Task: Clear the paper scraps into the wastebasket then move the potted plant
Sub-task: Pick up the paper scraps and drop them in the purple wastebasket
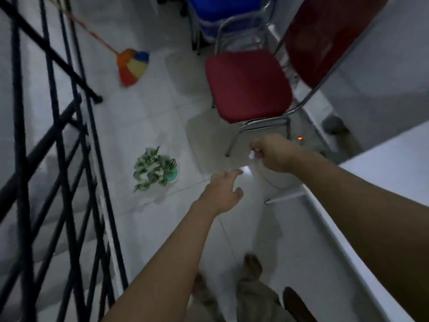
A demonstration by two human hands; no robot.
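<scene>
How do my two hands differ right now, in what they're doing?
The right hand is closed in a fist around a small white scrap, while the left hand is open with fingers spread and holds nothing. The right hand is farther forward, near the red chair; the left hand is lower and nearer the potted plant. Both reach forward over the white tiled floor.

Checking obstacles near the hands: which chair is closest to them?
The red-seated chair with chrome legs, just beyond the right hand; the blue chair stands farther back.
</scene>
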